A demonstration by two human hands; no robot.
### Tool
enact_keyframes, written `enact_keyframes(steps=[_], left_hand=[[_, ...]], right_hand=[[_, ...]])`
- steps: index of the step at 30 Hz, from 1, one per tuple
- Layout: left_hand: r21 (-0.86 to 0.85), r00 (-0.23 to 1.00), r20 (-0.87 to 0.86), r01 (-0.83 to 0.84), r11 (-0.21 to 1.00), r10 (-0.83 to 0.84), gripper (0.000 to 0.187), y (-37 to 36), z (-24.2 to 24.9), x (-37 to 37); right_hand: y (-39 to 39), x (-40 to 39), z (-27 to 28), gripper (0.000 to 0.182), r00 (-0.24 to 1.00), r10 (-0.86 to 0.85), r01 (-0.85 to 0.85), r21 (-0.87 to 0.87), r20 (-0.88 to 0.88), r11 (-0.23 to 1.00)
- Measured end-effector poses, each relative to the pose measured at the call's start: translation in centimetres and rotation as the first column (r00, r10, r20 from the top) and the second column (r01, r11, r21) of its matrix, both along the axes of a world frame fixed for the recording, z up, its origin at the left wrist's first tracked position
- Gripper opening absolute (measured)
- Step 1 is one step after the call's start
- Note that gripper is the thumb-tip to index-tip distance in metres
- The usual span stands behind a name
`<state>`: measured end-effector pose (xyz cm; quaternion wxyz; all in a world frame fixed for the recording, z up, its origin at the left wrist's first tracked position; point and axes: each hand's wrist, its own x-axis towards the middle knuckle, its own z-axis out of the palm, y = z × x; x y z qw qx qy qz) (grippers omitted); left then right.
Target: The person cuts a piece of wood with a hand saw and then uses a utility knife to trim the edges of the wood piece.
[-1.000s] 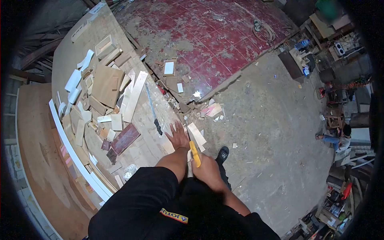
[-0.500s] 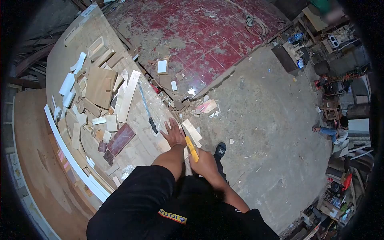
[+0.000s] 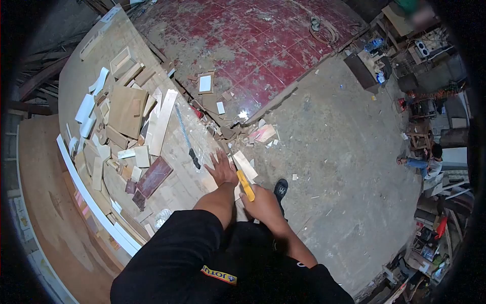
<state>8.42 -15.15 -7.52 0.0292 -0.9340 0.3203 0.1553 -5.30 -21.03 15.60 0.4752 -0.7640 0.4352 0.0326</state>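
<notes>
Head view: I see right hand point(image 3: 262, 203) gripping yellow tool handle point(image 3: 245, 186); left hand point(image 3: 221, 171) splayed flat, likely bracing on pale wooden worktop point(image 3: 178, 186).

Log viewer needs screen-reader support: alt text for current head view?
A person's right hand grips a yellow-handled tool, probably a saw, beside the edge of a pale wooden worktop, where the left hand lies flat, fingers spread. Pale wood offcuts and a reddish-brown rectangular board lie at left; grey concrete floor spreads at right.
</notes>
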Motion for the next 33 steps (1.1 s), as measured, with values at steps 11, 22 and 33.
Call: enact_keyframes(steps=[11, 22, 33], left_hand=[[0.043, 0.998, -0.055, -0.04, 0.998, 0.042, 0.071, -0.9, 1.3, 0.4], [0.103, 0.994, -0.094, -0.038, 0.994, 0.048, 0.071, -0.7, 1.5, 0.4], [0.096, 0.996, -0.085, -0.028, 0.995, 0.036, 0.072, -0.9, 1.3, 0.4]], right_hand=[[-0.1, -0.5, -1.8, 0.034, 1.0, 0.013, -0.013, -0.042, -0.005, 0.999], [-0.1, 0.6, 1.2, 0.037, 0.989, 0.034, -0.03, 0.029, -0.144, 0.999], [-0.2, -0.6, 2.3, 0.034, 0.998, 0.048, -0.047, 0.044, -0.035, 0.998]])
